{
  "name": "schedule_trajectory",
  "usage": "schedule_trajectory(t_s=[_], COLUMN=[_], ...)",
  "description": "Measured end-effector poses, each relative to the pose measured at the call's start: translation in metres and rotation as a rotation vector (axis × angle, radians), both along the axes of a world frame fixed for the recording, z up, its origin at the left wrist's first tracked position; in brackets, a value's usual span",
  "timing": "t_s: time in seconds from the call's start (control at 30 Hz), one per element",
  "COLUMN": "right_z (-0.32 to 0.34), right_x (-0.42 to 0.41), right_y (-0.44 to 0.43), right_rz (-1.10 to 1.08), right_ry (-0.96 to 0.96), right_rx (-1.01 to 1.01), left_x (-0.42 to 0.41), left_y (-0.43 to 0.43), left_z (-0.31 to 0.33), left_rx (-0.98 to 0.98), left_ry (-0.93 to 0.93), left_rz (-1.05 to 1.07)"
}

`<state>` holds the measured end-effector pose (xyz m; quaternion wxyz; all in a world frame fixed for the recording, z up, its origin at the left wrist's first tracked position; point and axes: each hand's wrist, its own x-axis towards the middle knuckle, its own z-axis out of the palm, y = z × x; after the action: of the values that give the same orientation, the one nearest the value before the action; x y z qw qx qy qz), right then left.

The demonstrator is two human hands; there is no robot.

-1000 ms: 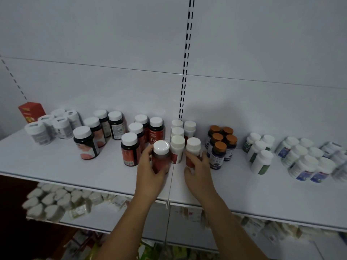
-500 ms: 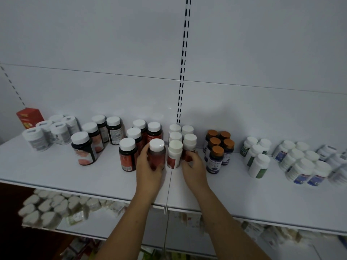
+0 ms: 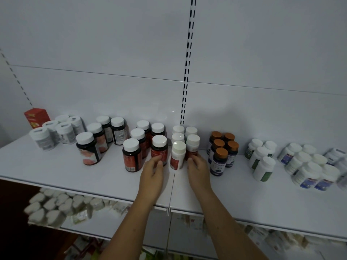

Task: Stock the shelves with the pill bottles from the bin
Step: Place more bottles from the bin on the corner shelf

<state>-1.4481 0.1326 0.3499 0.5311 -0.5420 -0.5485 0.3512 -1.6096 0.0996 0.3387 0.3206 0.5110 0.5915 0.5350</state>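
The fingers of the left hand [image 3: 152, 176] are loosely curled, their tips touching the lower front of a dark red bottle with a white cap [image 3: 159, 150]; they do not wrap around it. The fingers of the right hand [image 3: 199, 170] press against the base of a white-capped bottle with a red label [image 3: 192, 148], and I cannot tell if they really grip it. Both bottles stand upright on the white shelf [image 3: 56, 171]. Between the two hands stands a white bottle [image 3: 178, 155], very close to both. Just left of the left hand is another dark red bottle [image 3: 132, 155]. Just right of the right hand stands a group of orange-capped bottles [image 3: 222, 147]. Further right are white bottles with green labels [image 3: 262, 162]. At the far left is a red box [image 3: 36, 117].
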Motion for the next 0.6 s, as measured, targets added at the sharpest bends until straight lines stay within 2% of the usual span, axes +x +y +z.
schedule_trajectory(t_s=[0.13,0.37,0.6], right_z=[-0.002,-0.011,-0.017], right_x=[0.000,0.001,0.002], right_y=[0.002,0.005,0.007], right_rz=[-0.015,-0.021,-0.031], right_ry=[-0.001,0.034,0.019], right_rx=[-0.018,-0.048,-0.045], left_x=[-0.006,-0.012,-0.014], left_y=[0.013,0.022,0.024], left_z=[-0.001,0.005,0.000], left_rx=[-0.066,-0.090,-0.057], left_ry=[-0.020,-0.040,-0.050], left_rz=[-0.076,-0.090,-0.092])
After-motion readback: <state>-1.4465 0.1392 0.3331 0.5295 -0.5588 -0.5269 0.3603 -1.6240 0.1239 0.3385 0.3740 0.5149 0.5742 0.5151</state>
